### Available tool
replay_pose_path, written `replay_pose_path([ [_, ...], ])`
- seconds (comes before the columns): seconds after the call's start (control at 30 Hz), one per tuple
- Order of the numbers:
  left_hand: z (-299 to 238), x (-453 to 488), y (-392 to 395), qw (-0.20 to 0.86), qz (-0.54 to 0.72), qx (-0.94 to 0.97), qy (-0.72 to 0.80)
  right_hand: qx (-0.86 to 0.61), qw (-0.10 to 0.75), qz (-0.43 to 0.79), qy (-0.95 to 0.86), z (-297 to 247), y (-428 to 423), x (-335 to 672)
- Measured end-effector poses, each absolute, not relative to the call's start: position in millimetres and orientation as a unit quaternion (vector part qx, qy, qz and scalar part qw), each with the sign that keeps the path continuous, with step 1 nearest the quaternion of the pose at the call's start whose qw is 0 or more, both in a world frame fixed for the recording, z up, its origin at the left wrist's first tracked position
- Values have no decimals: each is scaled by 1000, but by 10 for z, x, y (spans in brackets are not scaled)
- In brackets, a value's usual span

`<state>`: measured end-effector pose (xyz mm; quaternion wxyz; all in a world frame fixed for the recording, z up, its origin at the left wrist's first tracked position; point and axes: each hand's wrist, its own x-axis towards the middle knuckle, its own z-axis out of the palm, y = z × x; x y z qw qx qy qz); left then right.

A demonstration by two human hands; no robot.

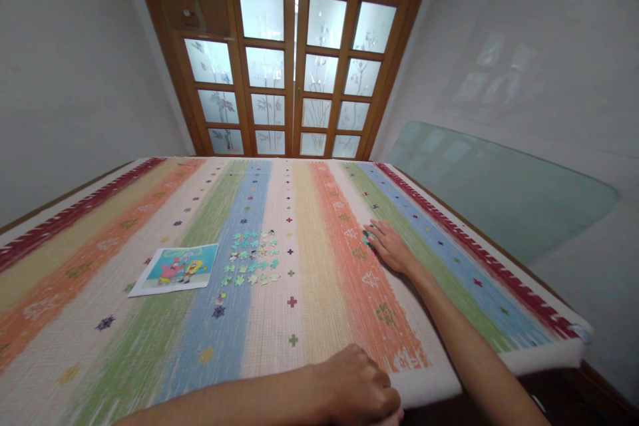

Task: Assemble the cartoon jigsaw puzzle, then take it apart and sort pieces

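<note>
My right hand (pixel 390 246) lies flat on the striped cloth (pixel 309 293), fingers stretched out over a few small puzzle pieces (pixel 367 238) at its fingertips. At the near edge of the table my left hand (pixel 357 389) rests curled into a loose fist, and nothing shows in it. Several loose teal jigsaw pieces (pixel 252 258) are spread on the blue stripe, well left of my right hand. A cartoon reference picture (pixel 176 269) lies flat beside them.
The cloth-covered table fills the view. A wooden double door with frosted glass panes (pixel 294 66) stands behind it. A sheet of glass (pixel 499 193) leans against the right wall. White walls close in on both sides.
</note>
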<state>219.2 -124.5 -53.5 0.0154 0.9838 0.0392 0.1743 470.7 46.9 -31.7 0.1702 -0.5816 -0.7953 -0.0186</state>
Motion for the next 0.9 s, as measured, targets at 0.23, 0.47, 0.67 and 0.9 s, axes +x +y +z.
replay_pose_path([
  [0.23,-410,2083,-1137,8,188,982,11,-563,233,-11,-793,-282,436,4618],
  [0.47,-128,1637,-571,-42,280,952,120,-501,347,53,-791,-82,359,4225],
  [0.67,299,926,4,38,380,856,347,-435,398,45,-807,-25,161,3700],
  [0.9,283,291,260,87,408,746,519,-395,375,45,-837,-127,20,3416],
])
